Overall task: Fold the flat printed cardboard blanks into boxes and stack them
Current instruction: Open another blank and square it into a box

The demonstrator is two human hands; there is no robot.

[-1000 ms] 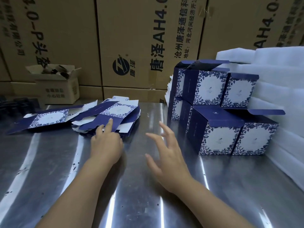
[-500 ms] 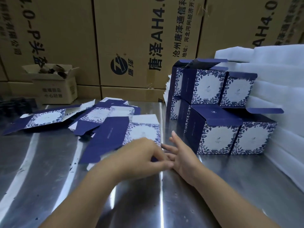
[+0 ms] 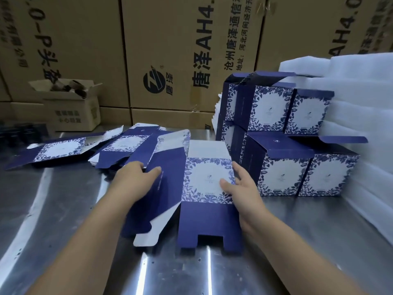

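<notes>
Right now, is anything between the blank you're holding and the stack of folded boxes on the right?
Nothing visible. The left hand and right hand both hold the blank. The stack of folded boxes stands close beside the right hand, and only bare table shows between them.

Print on blank [image 3: 207, 177] unreadably small, cartons [image 3: 170, 39] cut off above

Premises: a packing or warehouse area. Stacked brown shipping cartons [image 3: 182, 56] with printed lettering line the rear wall; white foam sheets [image 3: 357, 107] are piled beside a stainless-steel tabletop [image 3: 63, 209].
</notes>
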